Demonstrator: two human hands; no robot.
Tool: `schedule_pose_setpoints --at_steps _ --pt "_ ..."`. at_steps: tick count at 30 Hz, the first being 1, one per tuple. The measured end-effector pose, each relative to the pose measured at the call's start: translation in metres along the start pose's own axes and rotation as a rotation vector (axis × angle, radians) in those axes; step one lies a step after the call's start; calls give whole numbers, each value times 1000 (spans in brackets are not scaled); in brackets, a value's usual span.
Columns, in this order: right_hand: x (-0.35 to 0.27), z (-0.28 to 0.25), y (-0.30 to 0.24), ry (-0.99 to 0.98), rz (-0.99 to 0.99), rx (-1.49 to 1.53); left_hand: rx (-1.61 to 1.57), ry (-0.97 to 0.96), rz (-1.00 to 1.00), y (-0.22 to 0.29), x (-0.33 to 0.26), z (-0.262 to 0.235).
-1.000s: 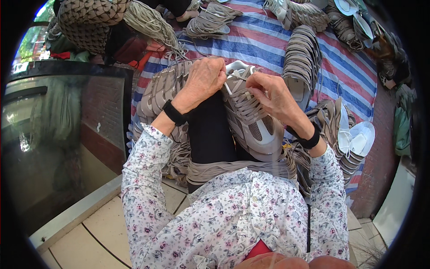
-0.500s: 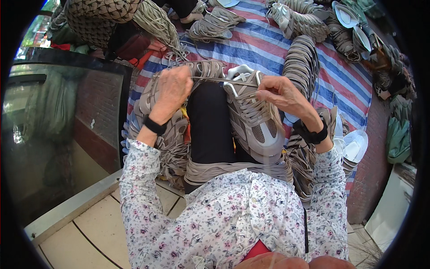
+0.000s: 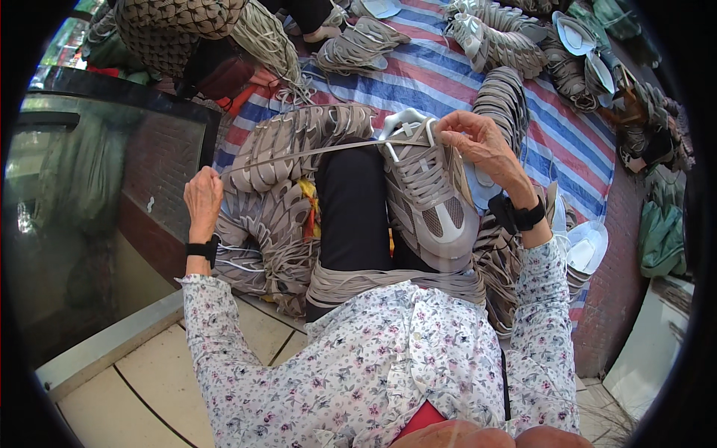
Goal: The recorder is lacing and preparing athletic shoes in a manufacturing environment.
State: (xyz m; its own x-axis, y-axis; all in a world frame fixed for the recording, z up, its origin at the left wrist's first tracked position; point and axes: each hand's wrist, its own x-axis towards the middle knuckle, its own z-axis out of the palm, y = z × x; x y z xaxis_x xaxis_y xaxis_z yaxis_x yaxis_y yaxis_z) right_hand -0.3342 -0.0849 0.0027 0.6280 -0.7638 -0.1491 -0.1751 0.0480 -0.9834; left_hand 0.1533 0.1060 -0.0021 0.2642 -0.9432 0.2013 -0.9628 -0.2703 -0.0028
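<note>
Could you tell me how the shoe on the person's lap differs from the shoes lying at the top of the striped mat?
The lap shoe is steadied by the right hand, with its lace pulled taut by the left hand; the mat shoes lie untouched. The lap shoe rests on a knee; the mat shoes rest on the striped mat. Both are grey-beige.

A blue, red and white striped tarp spread over the ground carries stacks of grey shoe uppers, loose grey sneakers and white insoles; pale floor tiles adjoin it.

Matt mesh shoe, woven plastic tarp
</note>
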Motion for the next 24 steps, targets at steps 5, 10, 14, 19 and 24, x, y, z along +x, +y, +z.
schedule_pose_setpoints --at_steps 5,10,14,19,24 --pt "-2 12 -10 -76 -140 -158 -76 91 18 5 -1 -2" --pt "-3 27 -25 -109 -293 -622 -135 271 37 13 22 -34" --pt "-10 19 -52 372 -576 -432 -293 119 -155 16 30 -45" --pt "-31 -2 -85 748 -737 -454 -312 174 -224 16 18 -25" --pt "-35 -6 -79 921 -636 -246 -514 115 -270 9 2 -9"
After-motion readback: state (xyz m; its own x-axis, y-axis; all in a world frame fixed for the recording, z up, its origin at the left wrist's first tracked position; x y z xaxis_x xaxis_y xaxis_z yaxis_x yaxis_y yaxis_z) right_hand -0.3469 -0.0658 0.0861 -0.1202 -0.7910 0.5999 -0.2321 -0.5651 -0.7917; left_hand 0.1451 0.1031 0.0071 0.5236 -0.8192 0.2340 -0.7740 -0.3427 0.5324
